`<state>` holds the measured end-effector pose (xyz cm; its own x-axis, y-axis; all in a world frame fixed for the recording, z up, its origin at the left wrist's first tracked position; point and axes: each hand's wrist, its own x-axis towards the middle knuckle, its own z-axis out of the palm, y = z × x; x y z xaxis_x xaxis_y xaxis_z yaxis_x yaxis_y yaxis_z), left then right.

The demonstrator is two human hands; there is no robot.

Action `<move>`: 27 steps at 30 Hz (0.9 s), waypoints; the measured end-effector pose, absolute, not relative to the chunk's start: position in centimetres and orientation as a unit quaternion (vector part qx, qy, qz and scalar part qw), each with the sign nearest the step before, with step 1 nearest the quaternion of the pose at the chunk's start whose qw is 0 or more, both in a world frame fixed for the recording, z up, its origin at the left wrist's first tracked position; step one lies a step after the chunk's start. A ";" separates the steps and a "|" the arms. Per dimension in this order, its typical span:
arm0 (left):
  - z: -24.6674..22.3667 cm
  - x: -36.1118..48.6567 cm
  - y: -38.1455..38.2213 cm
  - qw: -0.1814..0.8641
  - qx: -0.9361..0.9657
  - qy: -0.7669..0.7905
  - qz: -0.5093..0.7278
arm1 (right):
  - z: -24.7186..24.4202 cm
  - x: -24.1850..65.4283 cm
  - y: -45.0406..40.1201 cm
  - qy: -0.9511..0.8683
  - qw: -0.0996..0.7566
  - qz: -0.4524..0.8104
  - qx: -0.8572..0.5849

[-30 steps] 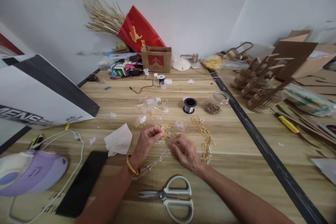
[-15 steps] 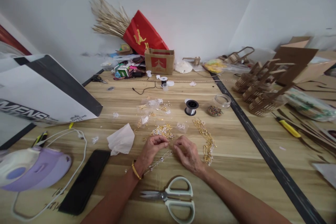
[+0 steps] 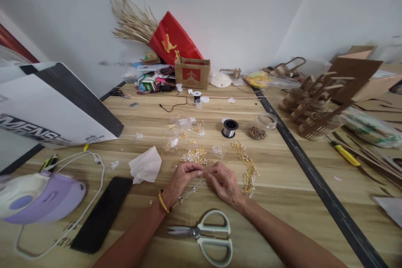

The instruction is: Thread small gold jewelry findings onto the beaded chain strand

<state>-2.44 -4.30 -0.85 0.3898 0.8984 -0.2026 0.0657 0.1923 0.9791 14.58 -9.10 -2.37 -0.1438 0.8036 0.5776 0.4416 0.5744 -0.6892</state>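
Observation:
My left hand [image 3: 185, 179] and my right hand [image 3: 223, 182] meet fingertip to fingertip over the wooden table [image 3: 282, 201]. Both are closed in a pinch; whatever sits between the fingers is too small to name. Under and beside my left hand lies a silver bead chain [image 3: 190, 192] with a ring at its end. Just beyond the fingers is a pile of gold and silver beads [image 3: 194, 155]. Several gold chains [image 3: 248, 169] lie to the right of my right hand. White-handled scissors [image 3: 204, 232] rest between my forearms.
A spool of wire [image 3: 230, 128], a jar of mixed beads [image 3: 258, 132] and small bags of findings [image 3: 185, 123] stand farther back. A black phone [image 3: 102, 215], white tissue [image 3: 146, 164] and purple device [image 3: 47, 199] lie left. Small bamboo baskets [image 3: 317, 123] and a yellow cutter [image 3: 347, 154] are right.
The view has shifted very slightly. My hands stay pinched together in nearly the same place, with only small finger movement.

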 end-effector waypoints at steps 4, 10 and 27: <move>-0.8 -2.5 -4.3 0.646 0.531 0.437 0.331 | -2.6 14.6 -9.1 -0.735 0.498 0.180 -0.424; -1.2 -2.6 -4.2 0.650 0.536 0.426 0.332 | -2.7 14.5 -9.2 -0.736 0.495 0.189 -0.422; -1.4 -2.6 -4.1 0.680 0.504 0.419 0.328 | -2.7 14.6 -9.3 -0.742 0.478 0.182 -0.434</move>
<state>-2.61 -4.10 -1.44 0.4343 0.8684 -0.2393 -0.0230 0.2763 0.9608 14.58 -9.26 -2.66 -0.1660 0.8177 0.5512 0.4707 0.5569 -0.6844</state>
